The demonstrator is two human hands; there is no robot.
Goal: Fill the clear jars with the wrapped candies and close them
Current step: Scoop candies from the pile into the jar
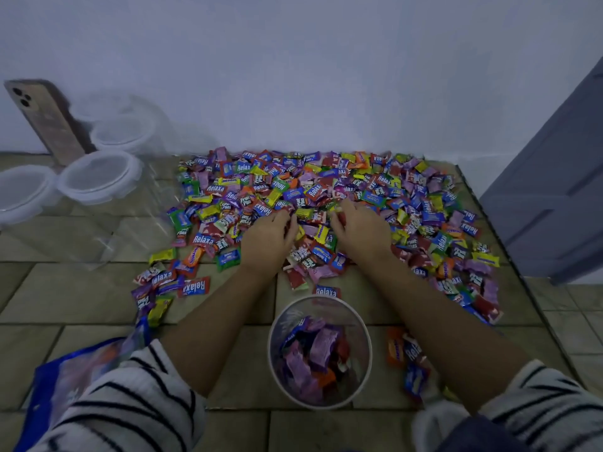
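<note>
A wide heap of wrapped candies [326, 203] in many colours covers the floor against the wall. Right in front of me stands an open clear jar [272, 357], partly filled with purple, orange and red candies. My left hand [269, 238] lies on the heap with its fingers curled round some candies. My right hand [360, 228] is beside it, fingers curled into the pile and pinching candies. Both hands are just beyond the open jar. Several clear jars with their lids on, one of them [98, 176], stand at the far left.
A phone [49, 122] leans against the wall behind the lidded jars. A blue candy bag [75, 380] lies at my left elbow. A few loose candies [408, 353] lie right of the open jar. A grey door [554, 190] stands at the right.
</note>
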